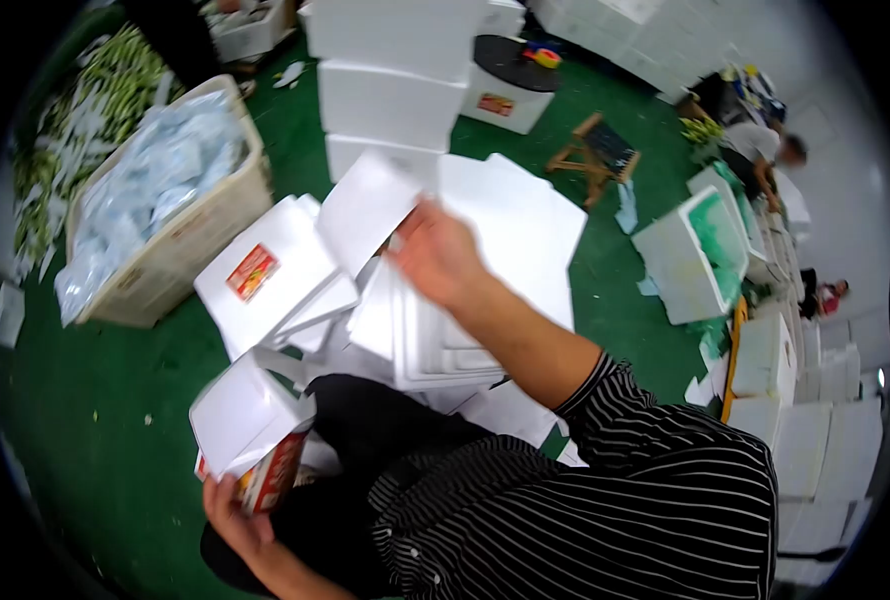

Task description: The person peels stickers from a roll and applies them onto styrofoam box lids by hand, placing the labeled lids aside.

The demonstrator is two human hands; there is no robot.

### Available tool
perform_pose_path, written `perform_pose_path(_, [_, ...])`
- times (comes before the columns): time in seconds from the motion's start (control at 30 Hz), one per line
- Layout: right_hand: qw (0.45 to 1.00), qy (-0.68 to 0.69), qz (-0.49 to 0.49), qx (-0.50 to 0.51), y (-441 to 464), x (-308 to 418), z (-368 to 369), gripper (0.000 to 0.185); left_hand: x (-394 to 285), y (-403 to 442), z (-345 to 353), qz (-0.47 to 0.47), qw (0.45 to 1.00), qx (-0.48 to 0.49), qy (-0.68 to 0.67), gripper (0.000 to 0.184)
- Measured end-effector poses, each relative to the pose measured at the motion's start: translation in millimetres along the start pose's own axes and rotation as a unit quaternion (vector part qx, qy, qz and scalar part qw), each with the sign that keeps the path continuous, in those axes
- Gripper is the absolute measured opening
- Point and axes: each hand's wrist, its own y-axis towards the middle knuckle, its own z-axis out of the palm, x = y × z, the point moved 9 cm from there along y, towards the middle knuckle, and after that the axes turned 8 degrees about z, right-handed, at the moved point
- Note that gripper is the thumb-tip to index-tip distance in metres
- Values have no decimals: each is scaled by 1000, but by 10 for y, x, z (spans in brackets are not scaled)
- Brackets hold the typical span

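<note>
My left hand (240, 525), low on the left beside my knee, is closed on a bundle of red-and-white printed labels (273, 470). A white sheet (245, 415) curls over the top of the bundle. My right hand (435, 250) is stretched out and slightly blurred. Its fingertips are closed at the edge of a thin white sheet (365, 205). Below that sheet lies a white foam lid (230, 310) bearing a red label (252, 272). Under my right forearm are more white foam lids (435, 350), stacked, and a large white foam piece (515, 225).
White foam boxes (395, 100) are stacked ahead. A cream crate (200, 225) of clear plastic bags stands left, near a heap of green vegetables (105, 110). A folding stool (597, 155) and a green-lined box (685, 260) are at right. Another person (755, 150) bends at far right.
</note>
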Motion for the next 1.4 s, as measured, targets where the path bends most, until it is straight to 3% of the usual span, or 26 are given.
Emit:
perform_pose_path(0.07, [950,-85,-267,136,-395,1206,151,26,-6,-24,-55,5,999,-29,-18,49])
perform_pose_path(0.13, [813,-292,-455,219,-993,2007,314,16,13,-14,-172,10,1000,-29,3,48])
perform_pose_path(0.17, [735,-458,-455,207,-1123,2090,233,14,17,-19,-185,12,999,-32,14,47])
perform_pose_path(0.2, [621,-598,-464,202,-1270,2152,122,12,19,-20,-189,15,999,-36,24,46])
perform_pose_path(0.27, [444,-819,-299,207,-1107,1858,-364,21,42,-1,-223,17,999,-26,43,45])
perform_pose_path(0.3, [425,-876,-143,175,-979,1677,-863,30,59,-9,-228,15,998,-28,49,46])
perform_pose_path(0.37, [304,-915,-111,240,-911,1314,-1673,40,91,-53,-249,8,998,-31,61,50])
perform_pose_path(0.47, [303,-925,-114,198,-913,1276,-1611,45,116,-52,-195,3,997,-5,81,48])
perform_pose_path(0.57, [361,-910,-188,82,-624,1432,-1393,50,120,-11,-271,19,995,-27,91,46])
perform_pose_path(0.7, [309,-926,-214,41,-205,1144,-1546,50,119,4,-34,24,997,-20,71,39])
perform_pose_path(0.73, [294,-940,-167,30,-148,1165,-1570,53,119,6,16,19,997,-1,74,33])
perform_pose_path(0.83, [358,-927,-12,109,247,1299,-1735,62,104,-19,-7,27,996,15,83,29])
perform_pose_path(0.9, [393,-918,-23,41,288,1506,-1661,60,95,-16,75,30,996,16,88,25])
perform_pose_path(0.97, [317,-933,-165,-40,115,1417,-1551,57,143,-48,12,32,995,18,92,21])
perform_pose_path(1.0, [306,-937,-168,-30,187,1442,-1568,59,214,-3,-84,38,995,20,94,18])
perform_pose_path(1.07, [544,-800,-190,-170,407,2056,-1989,77,134,2,-93,61,994,-17,85,10])
perform_pose_path(1.1, [465,-787,-289,-283,172,2389,-1890,93,154,13,-141,45,996,-19,77,9])
perform_pose_path(1.13, [389,-783,-247,-418,-58,2518,-1886,102,125,9,-120,48,996,-29,68,7])
perform_pose_path(1.17, [488,-744,-162,-426,67,2626,-2410,109,107,10,-88,50,996,-33,58,5])
perform_pose_path(1.23, [618,-618,40,-485,-104,2416,-2714,114,95,25,-137,53,996,-35,65,9])
perform_pose_path(1.3, [580,-679,-82,-443,-41,2566,-2708,113,31,32,-80,55,996,-32,56,12])
perform_pose_path(1.4, [578,-709,-95,-393,-54,2605,-2442,105,-21,1,-84,48,997,-33,53,10])
